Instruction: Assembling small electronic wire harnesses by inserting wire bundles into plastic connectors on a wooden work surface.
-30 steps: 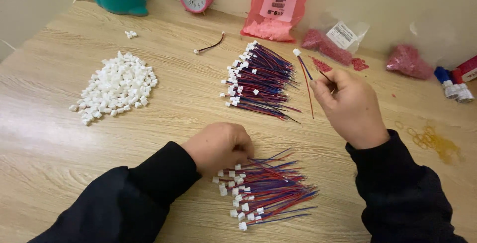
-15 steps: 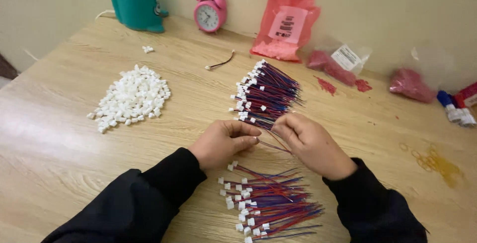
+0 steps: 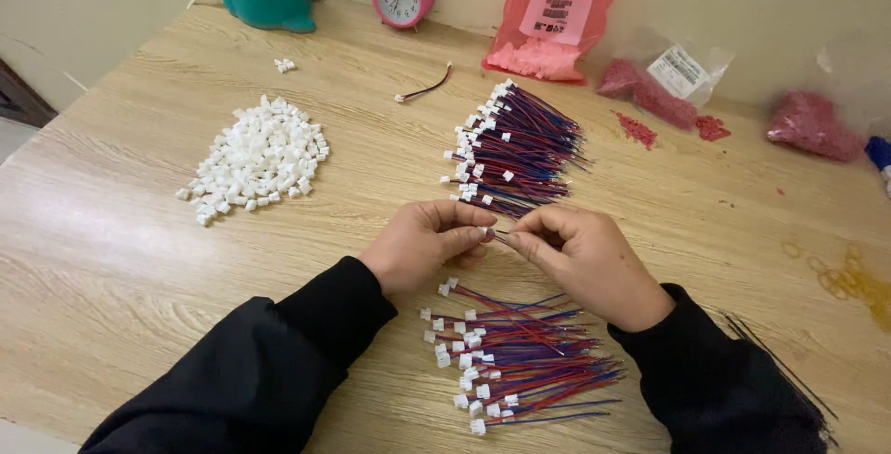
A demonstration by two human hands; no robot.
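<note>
Left hand (image 3: 422, 245) pinches a small white connector (image 3: 488, 231); right hand (image 3: 580, 254) pinches a thin wire (image 3: 502, 238), its axis running left-right into the connector between both hands.

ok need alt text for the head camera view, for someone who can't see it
Two hands, left hand and right hand, meet over a wooden table, pinching a thin wire between them. Bundles of red and blue wires lie beyond and before them, with a pile of white connectors to the left.
</note>
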